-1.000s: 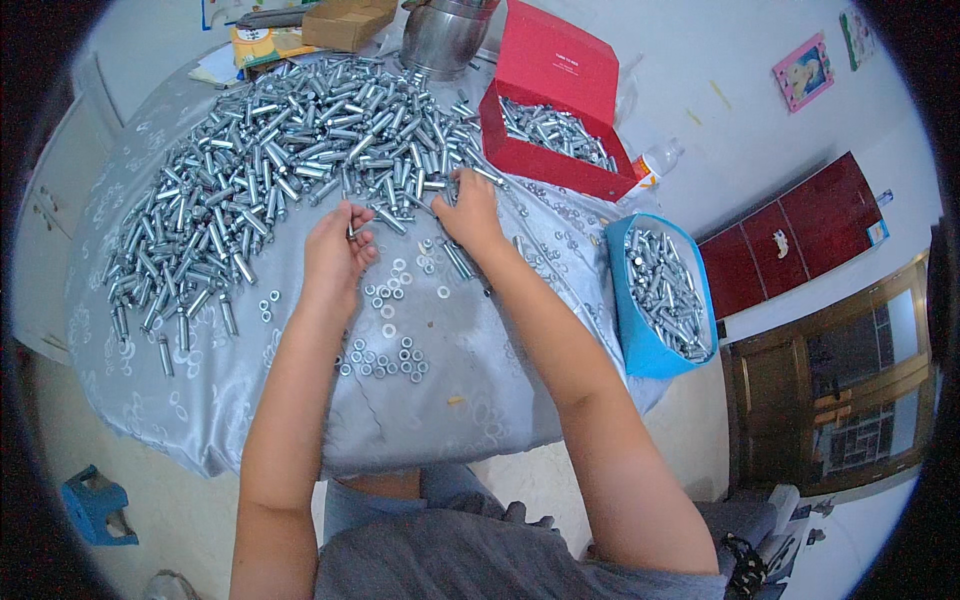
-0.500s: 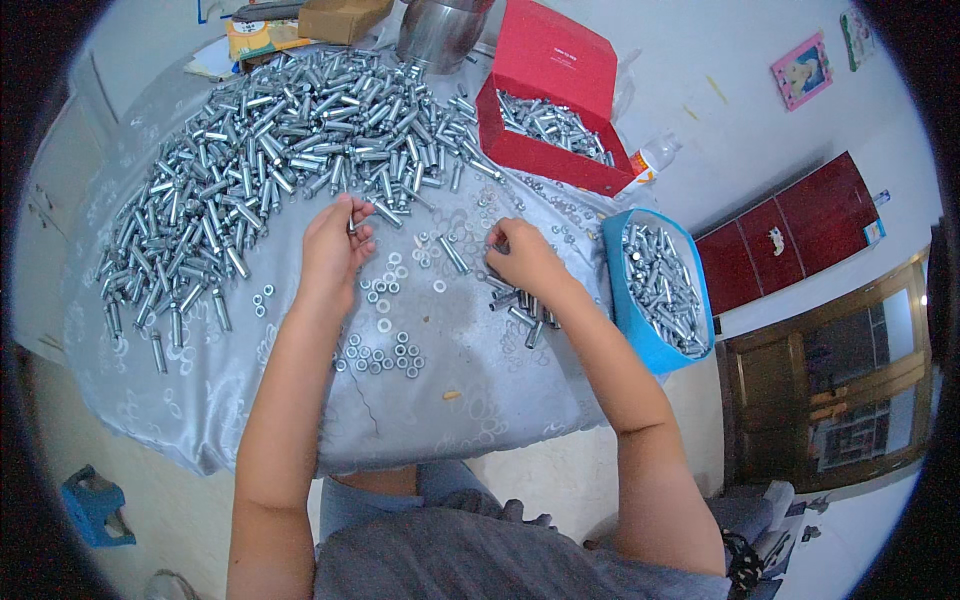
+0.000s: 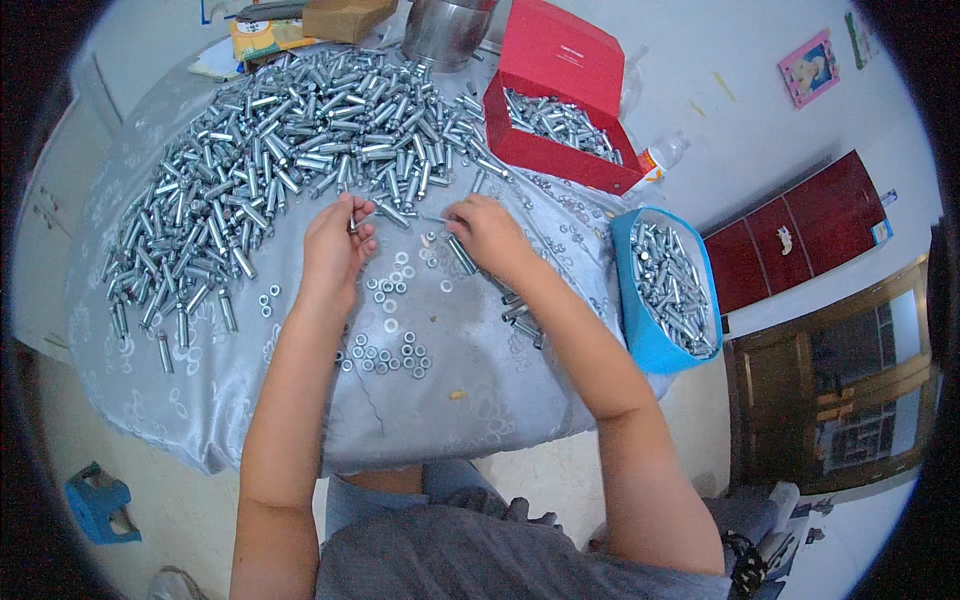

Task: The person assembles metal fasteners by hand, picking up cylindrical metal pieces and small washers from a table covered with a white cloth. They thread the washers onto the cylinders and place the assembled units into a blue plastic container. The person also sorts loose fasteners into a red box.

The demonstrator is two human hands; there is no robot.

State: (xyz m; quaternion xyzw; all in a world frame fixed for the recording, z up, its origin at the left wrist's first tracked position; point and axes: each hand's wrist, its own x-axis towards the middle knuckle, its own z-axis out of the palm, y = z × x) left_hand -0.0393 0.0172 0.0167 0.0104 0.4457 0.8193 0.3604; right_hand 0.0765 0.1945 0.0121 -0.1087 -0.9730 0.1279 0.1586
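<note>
While my left hand [image 3: 330,245] pinches a silvery metal piece [image 3: 353,227], seemingly for steadiness, my right hand's [image 3: 487,235] grip is unclear.

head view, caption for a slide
Left hand and right hand over a silvery tablecloth, near heaped metal fasteners, loose nuts, a red box and a blue container.
</note>
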